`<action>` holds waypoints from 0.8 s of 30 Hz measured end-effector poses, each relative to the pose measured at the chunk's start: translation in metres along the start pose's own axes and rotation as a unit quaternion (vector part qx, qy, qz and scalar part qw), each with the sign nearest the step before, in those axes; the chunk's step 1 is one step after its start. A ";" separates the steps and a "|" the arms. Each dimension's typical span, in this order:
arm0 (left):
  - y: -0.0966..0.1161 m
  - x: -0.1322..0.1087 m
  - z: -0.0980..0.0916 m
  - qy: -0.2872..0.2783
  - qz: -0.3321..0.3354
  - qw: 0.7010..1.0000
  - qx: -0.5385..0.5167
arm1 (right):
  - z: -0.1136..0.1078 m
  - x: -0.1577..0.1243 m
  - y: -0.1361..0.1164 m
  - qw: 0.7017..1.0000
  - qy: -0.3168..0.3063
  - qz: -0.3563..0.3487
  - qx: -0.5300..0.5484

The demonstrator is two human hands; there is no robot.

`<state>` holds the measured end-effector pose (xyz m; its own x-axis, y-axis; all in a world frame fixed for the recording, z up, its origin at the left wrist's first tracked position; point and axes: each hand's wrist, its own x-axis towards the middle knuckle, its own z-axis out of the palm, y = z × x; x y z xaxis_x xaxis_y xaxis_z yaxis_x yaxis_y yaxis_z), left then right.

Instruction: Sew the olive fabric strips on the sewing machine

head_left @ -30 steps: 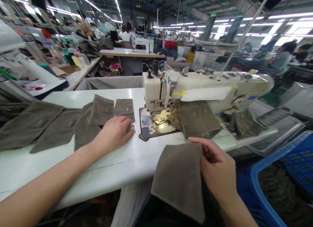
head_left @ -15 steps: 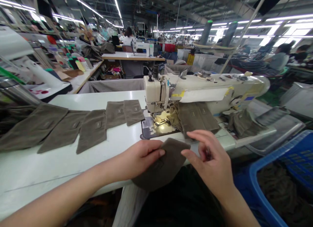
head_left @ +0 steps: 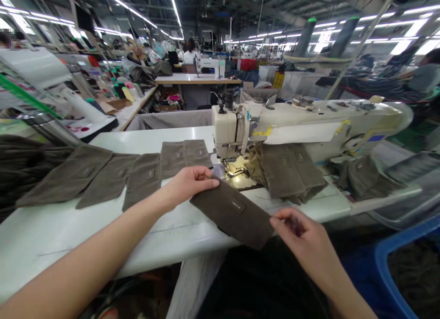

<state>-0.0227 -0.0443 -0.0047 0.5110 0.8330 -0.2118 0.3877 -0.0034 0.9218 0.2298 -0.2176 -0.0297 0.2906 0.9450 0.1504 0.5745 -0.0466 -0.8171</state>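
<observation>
A dark olive pocket flap point(head_left: 237, 213) with a small label patch is stretched between my hands over the table's front edge. My left hand point(head_left: 190, 186) pinches its upper left corner, thumb on top. At its right end, the thumb and fingers of my right hand point(head_left: 299, 227) grip the corner. Just beyond the flap stands a cream sewing machine point(head_left: 227, 131), its needle area above a shiny metal plate point(head_left: 240, 170). Similar flaps point(head_left: 142, 177) lie overlapping in a row on the left, and more flaps point(head_left: 287, 172) are under the machine's arm.
The white table point(head_left: 165, 245) spans the front. Dark fabric point(head_left: 30, 172) is piled at far left beside a metal flask point(head_left: 51, 126). A blue basket point(head_left: 381, 268) with fabric inside stands at lower right. Crumpled olive pieces point(head_left: 367, 177) lie right of the machine.
The flap has turned and been spread out, its label now facing up. My right hand has closed on its right corner, and my left hand has moved up. The view has shifted slightly left.
</observation>
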 end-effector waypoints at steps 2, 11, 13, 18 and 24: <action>-0.004 0.013 -0.002 0.008 -0.018 0.999 -0.029 | 0.015 -0.008 0.001 0.999 -0.044 0.008 0.012; -0.020 0.030 0.006 0.126 0.184 0.923 0.313 | 0.028 -0.004 0.029 0.972 0.142 -0.119 -0.146; -0.025 0.026 0.003 0.161 0.200 0.851 0.458 | 0.026 0.006 0.030 0.948 0.163 -0.191 -0.197; -0.046 0.026 -0.004 0.152 0.141 0.787 0.581 | 0.041 0.022 -0.020 0.910 0.190 -0.320 -0.182; -0.038 0.021 -0.005 0.165 0.147 0.784 0.580 | 0.115 0.086 -0.126 0.938 -0.075 -0.265 -0.211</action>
<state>-0.0309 -0.0238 -0.0427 0.5565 0.7996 0.2256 0.8254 -0.5631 -0.0405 0.0941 -0.0929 0.0224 -0.2140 0.9055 0.3664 0.8689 0.3479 -0.3522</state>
